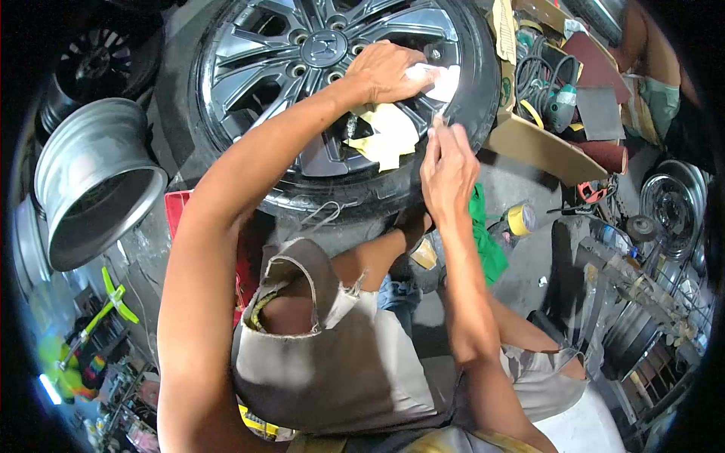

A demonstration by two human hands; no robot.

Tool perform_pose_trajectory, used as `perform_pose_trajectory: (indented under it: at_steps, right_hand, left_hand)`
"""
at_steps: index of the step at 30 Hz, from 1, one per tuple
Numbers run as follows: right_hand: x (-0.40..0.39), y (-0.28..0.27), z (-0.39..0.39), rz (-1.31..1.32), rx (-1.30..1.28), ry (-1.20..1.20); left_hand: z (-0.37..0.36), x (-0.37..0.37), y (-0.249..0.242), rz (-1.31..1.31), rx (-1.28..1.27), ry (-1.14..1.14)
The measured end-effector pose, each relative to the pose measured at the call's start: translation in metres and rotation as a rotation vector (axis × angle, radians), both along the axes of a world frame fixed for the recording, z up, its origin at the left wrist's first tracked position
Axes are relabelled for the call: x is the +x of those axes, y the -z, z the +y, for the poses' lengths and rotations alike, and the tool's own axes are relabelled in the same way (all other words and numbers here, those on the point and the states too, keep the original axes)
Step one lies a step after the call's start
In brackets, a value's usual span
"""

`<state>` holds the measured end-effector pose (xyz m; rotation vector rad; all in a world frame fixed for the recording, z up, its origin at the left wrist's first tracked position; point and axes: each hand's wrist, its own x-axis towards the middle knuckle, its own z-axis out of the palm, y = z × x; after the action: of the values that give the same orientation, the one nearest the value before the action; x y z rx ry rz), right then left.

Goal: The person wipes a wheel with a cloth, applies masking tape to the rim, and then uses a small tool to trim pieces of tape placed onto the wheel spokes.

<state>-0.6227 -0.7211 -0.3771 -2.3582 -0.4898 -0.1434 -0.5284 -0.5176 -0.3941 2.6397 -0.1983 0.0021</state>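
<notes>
An alloy wheel [323, 57] with dark and bright machined spokes lies face up in its black tire [472, 90]. Over the spokes on its right side, my left hand [389, 72] is closed on a crumpled white piece of paper or cloth [442, 83] near the rim edge. My right hand [449, 170] is raised just below, at the tire's lower right. Its thumb and fingers pinch a small object [440, 119] by the rim, too small to identify. Torn yellow-and-white paper [393, 132] rests on the lower spokes between the hands.
A bare silver rim [98, 162] stands at left. At right, a cardboard box [540, 147] holds a corded power tool [560, 109] and sandpaper sheets. A yellow tape roll [521, 219] and green cloth [489, 241] lie on the floor. Another person's leg [653, 53] shows at upper right.
</notes>
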Motion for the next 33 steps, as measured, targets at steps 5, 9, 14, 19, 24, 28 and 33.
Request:
perform_pose_trajectory:
  at_steps: [5, 9, 14, 19, 24, 28, 33]
  right_hand:
    - [0.013, -0.005, 0.002, 0.028, -0.111, 0.026]
    - [-0.006, -0.001, 0.005, 0.001, -0.024, 0.034]
    - [0.012, 0.002, 0.005, 0.0, -0.102, 0.065]
    - [0.001, 0.001, 0.004, 0.032, -0.034, 0.048]
    - [-0.003, 0.001, 0.011, 0.062, -0.053, 0.093]
    - [0.015, 0.012, 0.009, -0.08, -0.096, 0.129]
    - [-0.006, 0.008, 0.004, -0.047, -0.116, 0.1]
  left_hand:
    - [-0.003, -0.003, -0.005, 0.087, -0.031, -0.004]
    - [0.002, 0.003, 0.002, -0.012, 0.014, 0.026]
    - [-0.002, 0.001, 0.002, 0.053, -0.003, -0.042]
    - [-0.001, 0.0, -0.005, 0.065, -0.025, -0.02]
    - [0.0, 0.001, 0.002, -0.092, -0.014, 0.004]
    - [0.0, 0.002, 0.001, 0.099, -0.031, -0.033]
    - [0.001, 0.002, 0.011, -0.094, 0.028, -0.001]
